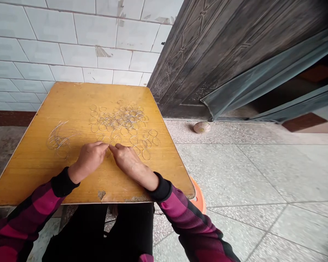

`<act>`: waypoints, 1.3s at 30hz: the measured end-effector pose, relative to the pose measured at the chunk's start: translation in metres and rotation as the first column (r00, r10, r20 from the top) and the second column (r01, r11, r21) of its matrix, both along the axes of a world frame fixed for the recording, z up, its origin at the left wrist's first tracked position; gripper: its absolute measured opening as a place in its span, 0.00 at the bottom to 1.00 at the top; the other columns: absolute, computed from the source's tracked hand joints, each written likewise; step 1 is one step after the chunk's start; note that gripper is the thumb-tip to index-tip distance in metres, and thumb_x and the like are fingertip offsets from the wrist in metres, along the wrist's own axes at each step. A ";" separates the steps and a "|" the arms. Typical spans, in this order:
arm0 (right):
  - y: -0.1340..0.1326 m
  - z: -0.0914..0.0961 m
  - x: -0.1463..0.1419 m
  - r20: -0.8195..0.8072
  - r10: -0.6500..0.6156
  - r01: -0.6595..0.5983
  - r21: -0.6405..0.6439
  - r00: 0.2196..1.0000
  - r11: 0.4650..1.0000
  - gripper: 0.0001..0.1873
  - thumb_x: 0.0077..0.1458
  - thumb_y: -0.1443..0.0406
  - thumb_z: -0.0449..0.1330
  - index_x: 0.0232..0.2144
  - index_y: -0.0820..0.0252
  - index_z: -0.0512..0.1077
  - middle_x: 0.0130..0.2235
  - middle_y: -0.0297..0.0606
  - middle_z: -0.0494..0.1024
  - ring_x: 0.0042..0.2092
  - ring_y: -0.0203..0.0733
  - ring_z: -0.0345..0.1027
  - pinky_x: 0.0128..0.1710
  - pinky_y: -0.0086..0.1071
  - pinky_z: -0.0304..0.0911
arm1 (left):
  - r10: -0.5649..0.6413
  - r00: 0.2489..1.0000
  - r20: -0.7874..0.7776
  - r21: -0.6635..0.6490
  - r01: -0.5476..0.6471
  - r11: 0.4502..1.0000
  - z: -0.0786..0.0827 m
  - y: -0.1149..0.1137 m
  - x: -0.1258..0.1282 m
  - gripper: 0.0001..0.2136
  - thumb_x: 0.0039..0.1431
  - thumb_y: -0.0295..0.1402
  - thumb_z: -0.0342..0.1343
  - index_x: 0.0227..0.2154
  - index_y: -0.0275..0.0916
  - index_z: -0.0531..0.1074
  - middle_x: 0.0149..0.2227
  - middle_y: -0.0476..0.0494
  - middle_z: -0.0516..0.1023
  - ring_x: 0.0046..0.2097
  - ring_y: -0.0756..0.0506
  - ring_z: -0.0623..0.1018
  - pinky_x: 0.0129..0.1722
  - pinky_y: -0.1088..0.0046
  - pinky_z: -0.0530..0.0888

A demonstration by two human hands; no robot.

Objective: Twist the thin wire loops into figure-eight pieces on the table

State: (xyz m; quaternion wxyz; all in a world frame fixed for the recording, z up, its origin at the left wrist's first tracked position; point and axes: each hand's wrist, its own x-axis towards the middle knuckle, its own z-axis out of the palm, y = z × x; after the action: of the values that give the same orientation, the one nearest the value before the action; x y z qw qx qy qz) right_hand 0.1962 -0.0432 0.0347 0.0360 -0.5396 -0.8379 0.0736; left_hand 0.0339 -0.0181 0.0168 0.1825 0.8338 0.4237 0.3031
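My left hand (90, 157) and my right hand (128, 159) meet fingertip to fingertip over the wooden table (104, 182). Both are closed in a pinch on a thin wire loop (106, 139), whose curve shows just beyond the fingertips; the pinched ends are hidden. Beyond the hands lies a loose pile of silvery wire rings (127, 118), with several single rings (147, 143) scattered to the right. Left of my left hand is a tangle of longer curved wire pieces (57, 138).
A white tiled wall (98, 58) stands at the table's far edge. To the right are a dark carved wooden door (186, 54), a greenish curtain (262, 76) and a round pale object (201, 127) on the floor. An orange stool (199, 196) shows beside the table's near right corner.
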 end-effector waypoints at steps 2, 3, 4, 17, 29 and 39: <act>0.000 0.000 -0.001 0.024 0.009 -0.009 -0.020 1.000 1.000 0.18 0.60 0.76 0.46 0.46 0.64 0.71 0.35 0.46 0.77 0.30 0.40 0.70 0.27 0.31 0.56 | -0.003 1.000 -0.020 -0.006 0.003 1.000 0.000 0.000 0.001 0.09 0.55 0.22 0.52 0.26 0.39 0.75 0.27 0.41 0.75 0.29 0.44 0.72 0.31 0.69 0.64; 0.001 0.000 -0.001 0.032 0.016 -0.015 -0.029 0.999 0.999 0.18 0.60 0.76 0.46 0.45 0.64 0.72 0.35 0.46 0.77 0.30 0.40 0.70 0.28 0.31 0.56 | -0.009 0.999 -0.047 0.004 0.010 1.000 -0.001 -0.001 0.001 0.09 0.54 0.21 0.52 0.26 0.39 0.75 0.26 0.42 0.75 0.28 0.44 0.72 0.31 0.69 0.64; 0.001 0.000 -0.001 0.038 0.022 -0.021 -0.036 0.999 0.999 0.17 0.60 0.76 0.47 0.45 0.64 0.72 0.35 0.46 0.77 0.31 0.41 0.71 0.28 0.31 0.57 | -0.017 0.996 -0.083 0.021 0.018 1.000 -0.001 -0.001 0.001 0.10 0.54 0.21 0.51 0.25 0.39 0.74 0.26 0.42 0.74 0.28 0.45 0.71 0.30 0.69 0.63; 0.005 -0.016 0.003 -0.209 -0.031 0.039 0.035 0.977 0.999 0.09 0.60 0.71 0.51 0.33 0.63 0.71 0.27 0.37 0.75 0.26 0.35 0.64 0.27 0.29 0.50 | 0.016 0.919 -0.394 0.122 0.035 0.992 0.000 -0.001 0.001 0.11 0.54 0.21 0.48 0.22 0.37 0.72 0.23 0.42 0.75 0.25 0.45 0.72 0.26 0.69 0.60; 0.008 -0.014 0.009 -0.506 0.013 0.036 0.086 0.862 0.996 0.09 0.59 0.70 0.52 0.29 0.64 0.71 0.27 0.37 0.74 0.28 0.33 0.64 0.31 0.26 0.55 | 0.069 0.996 -0.055 -0.022 -0.070 0.997 -0.004 0.004 0.000 0.10 0.54 0.24 0.50 0.21 0.38 0.73 0.22 0.46 0.75 0.25 0.48 0.71 0.28 0.73 0.62; 0.016 -0.011 0.030 -0.723 0.071 -0.037 0.062 0.687 0.997 0.11 0.62 0.64 0.55 0.39 0.63 0.75 0.29 0.36 0.75 0.30 0.34 0.68 0.33 0.27 0.62 | 0.006 0.993 0.115 -0.388 0.039 0.921 0.006 0.007 -0.003 0.07 0.51 0.27 0.54 0.20 0.37 0.73 0.16 0.52 0.67 0.18 0.52 0.65 0.22 0.76 0.59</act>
State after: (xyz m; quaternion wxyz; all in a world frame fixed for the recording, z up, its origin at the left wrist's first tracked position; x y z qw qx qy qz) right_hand 0.2262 -0.0274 0.0237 0.3729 -0.4411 -0.7726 0.2638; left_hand 0.0310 -0.0115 0.0228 0.3711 0.7657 0.4575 0.2581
